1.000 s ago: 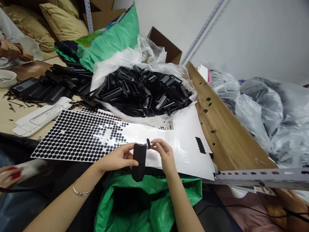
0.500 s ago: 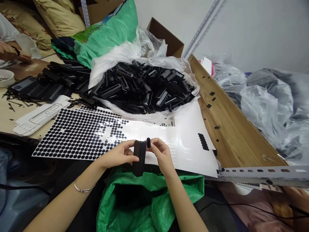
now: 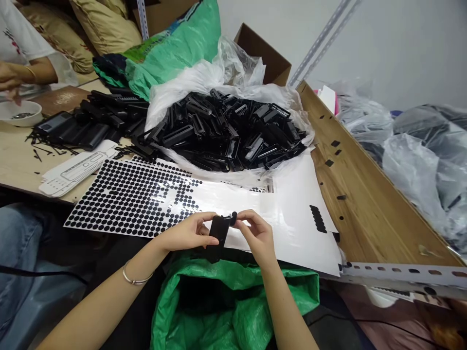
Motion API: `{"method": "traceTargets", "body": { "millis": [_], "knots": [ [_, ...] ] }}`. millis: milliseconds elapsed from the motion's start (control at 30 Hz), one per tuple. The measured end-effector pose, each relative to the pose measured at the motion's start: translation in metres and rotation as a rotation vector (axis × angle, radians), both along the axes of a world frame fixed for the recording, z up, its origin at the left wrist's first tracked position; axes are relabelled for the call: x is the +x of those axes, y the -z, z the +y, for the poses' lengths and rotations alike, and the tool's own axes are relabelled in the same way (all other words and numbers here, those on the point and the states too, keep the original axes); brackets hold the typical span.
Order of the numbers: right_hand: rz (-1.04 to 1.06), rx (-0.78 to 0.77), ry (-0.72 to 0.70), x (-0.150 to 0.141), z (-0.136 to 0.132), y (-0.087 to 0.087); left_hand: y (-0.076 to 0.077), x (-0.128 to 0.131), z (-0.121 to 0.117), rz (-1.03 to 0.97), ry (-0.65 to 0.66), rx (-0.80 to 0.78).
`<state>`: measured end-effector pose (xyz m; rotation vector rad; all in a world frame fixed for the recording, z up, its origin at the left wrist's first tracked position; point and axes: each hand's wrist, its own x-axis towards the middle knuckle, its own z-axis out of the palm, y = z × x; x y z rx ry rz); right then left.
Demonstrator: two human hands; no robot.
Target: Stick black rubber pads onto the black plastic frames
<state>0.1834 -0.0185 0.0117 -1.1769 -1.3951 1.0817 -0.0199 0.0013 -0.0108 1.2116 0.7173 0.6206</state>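
Observation:
My left hand grips a black plastic case part, held upright above an open green bag. My right hand pinches a small black oval sticker against the top edge of that part. Just beyond my hands lies a white sheet of black round stickers, with a bare patch where stickers are gone. A heap of black case parts fills a white plastic bag behind the sheet.
More black parts and white backing sheets lie at left. Another person's arm hovers over a white bowl at far left. A wooden board and slotted metal rail run along the right, beside clear plastic bags.
The black part has tilted and shifted slightly right in my hands, and my right fingers have brought the sticker down onto its top edge. The view panned left, bringing the other person's arm into sight.

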Motion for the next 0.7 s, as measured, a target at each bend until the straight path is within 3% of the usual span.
{"method": "traceTargets", "body": {
  "millis": [133,267,533,700],
  "knots": [
    [0.055,-0.079,0.098,0.001,0.003,0.004,0.000,0.002,0.002,-0.011,-0.028,-0.017],
    [0.155,-0.037,0.162,0.008,0.003,0.000,-0.006,0.002,0.007,-0.114,-0.139,-0.064],
    [0.016,-0.206,-0.209,-0.008,-0.013,-0.014,-0.007,0.002,0.010,-0.120,-0.264,-0.098],
    [-0.018,-0.230,-0.193,-0.008,-0.014,-0.014,-0.007,0.002,0.009,-0.130,-0.282,-0.084]
  ]
}}
